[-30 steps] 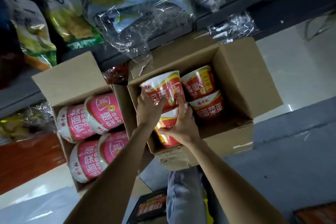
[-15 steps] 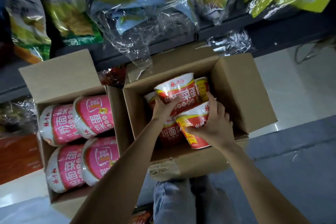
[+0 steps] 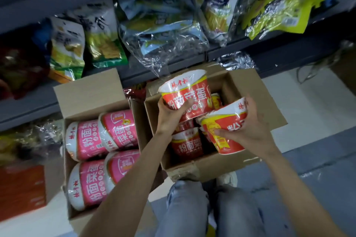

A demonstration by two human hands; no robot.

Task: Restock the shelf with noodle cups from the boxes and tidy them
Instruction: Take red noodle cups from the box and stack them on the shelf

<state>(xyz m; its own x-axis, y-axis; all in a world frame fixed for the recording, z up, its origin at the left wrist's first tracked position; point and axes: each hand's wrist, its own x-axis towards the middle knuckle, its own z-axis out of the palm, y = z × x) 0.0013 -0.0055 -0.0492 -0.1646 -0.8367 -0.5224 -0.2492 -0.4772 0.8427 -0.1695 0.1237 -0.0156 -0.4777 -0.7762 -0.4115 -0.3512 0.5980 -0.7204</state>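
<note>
We record two red noodle cups above the right box (image 3: 212,161): left hand (image 3: 169,115) grips one cup (image 3: 186,94), right hand (image 3: 248,131) grips another (image 3: 225,131) at its 4 o'clock. Pink cups (image 3: 100,140) fill the left box (image 3: 86,90) at 9 o'clock.

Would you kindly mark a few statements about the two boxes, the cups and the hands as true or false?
1. Each hand holds a red noodle cup. True: the left hand grips the upper red cup, and the right hand grips the tilted red cup.
2. The left box holds pink cups. True: four pink cups lie on their sides in it.
3. The right box is now empty. False: red cups remain inside it.
4. The shelf above the boxes holds bottles. False: it holds snack bags.
5. The left box's flaps are taped shut. False: it is open.
</note>
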